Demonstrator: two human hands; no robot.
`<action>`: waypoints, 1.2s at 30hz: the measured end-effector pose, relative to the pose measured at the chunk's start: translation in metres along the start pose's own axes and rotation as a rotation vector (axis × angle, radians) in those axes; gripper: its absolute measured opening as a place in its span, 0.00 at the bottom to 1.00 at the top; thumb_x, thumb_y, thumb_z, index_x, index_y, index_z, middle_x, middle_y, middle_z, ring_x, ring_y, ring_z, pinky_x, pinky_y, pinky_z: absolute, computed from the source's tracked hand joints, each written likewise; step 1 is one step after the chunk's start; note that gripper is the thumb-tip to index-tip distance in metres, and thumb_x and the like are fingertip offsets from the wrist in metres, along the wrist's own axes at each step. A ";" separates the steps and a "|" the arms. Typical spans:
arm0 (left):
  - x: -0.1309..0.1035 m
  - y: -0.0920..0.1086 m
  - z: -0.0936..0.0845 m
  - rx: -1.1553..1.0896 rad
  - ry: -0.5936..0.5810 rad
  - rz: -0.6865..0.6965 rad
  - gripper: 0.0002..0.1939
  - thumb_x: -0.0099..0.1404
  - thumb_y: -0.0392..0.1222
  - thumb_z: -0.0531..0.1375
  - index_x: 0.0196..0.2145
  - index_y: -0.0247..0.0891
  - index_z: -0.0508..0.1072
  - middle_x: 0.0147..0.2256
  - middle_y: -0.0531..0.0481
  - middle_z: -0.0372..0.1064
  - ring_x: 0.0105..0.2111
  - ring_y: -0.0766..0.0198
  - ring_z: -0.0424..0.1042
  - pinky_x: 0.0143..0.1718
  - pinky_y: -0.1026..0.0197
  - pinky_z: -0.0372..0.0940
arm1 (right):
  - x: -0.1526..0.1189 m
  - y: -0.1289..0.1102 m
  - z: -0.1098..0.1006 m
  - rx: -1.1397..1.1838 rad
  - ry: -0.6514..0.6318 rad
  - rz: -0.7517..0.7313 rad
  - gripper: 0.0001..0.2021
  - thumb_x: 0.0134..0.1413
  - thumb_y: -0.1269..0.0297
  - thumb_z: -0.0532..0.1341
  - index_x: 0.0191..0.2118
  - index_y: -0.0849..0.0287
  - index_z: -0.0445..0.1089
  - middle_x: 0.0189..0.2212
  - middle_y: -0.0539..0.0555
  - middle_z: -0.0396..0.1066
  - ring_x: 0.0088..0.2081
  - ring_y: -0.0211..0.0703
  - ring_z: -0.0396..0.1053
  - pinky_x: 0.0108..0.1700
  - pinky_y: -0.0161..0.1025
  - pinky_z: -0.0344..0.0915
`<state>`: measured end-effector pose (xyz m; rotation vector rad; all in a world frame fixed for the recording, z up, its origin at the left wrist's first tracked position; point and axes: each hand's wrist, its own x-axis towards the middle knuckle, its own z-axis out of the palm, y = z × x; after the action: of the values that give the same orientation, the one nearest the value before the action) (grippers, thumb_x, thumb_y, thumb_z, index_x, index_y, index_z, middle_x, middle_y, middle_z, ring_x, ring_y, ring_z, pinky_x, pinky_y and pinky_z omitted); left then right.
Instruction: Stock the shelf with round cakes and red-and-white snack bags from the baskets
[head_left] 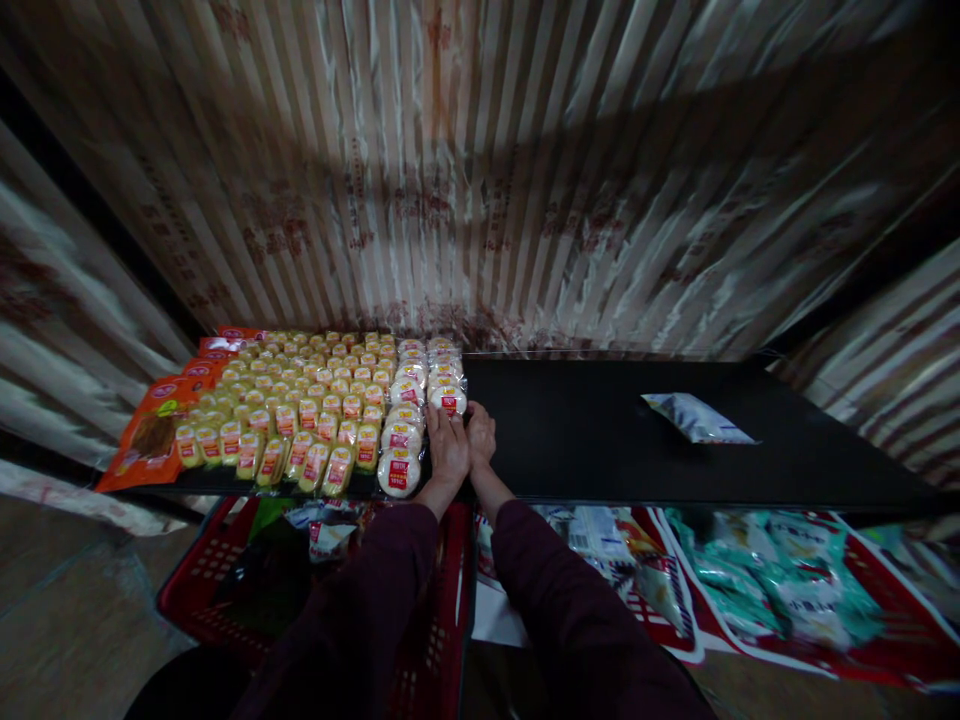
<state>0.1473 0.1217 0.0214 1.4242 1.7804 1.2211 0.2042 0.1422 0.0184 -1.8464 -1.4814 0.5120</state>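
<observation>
My left hand (448, 446) and my right hand (481, 434) are close together at the front of a column of white round wrapped cakes. Between their fingertips is a clear-wrapped white cake (449, 400) with a red label; the fingers are curled against its near edge and right side. Left of my hands runs another column of white wrapped cakes (399, 472). Beyond that lie many rows of small yellow wrapped cakes (300, 412). Orange packets (150, 437) lie at the left end of the black shelf (570, 455).
A silver-white packet (699, 417) lies on the shelf's right part. Below the front edge stand red baskets: one (180, 575) at left with mixed packets, another holding white packets (600, 535), and one with teal bags (795, 575). Striped sheeting (480, 180) hangs behind.
</observation>
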 end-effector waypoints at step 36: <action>-0.106 -0.009 -0.070 -0.049 -0.127 0.267 0.22 0.69 0.43 0.42 0.54 0.34 0.66 0.53 0.40 0.67 0.53 0.58 0.65 0.58 0.53 0.59 | -0.094 0.010 -0.010 0.329 0.086 -0.216 0.19 0.49 0.68 0.49 0.45 0.62 0.68 0.42 0.60 0.71 0.44 0.45 0.67 0.50 0.43 0.63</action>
<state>0.1154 -0.0011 0.0317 1.7114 1.5017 1.2645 0.1921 0.0483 0.0064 -1.4195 -1.4224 0.5284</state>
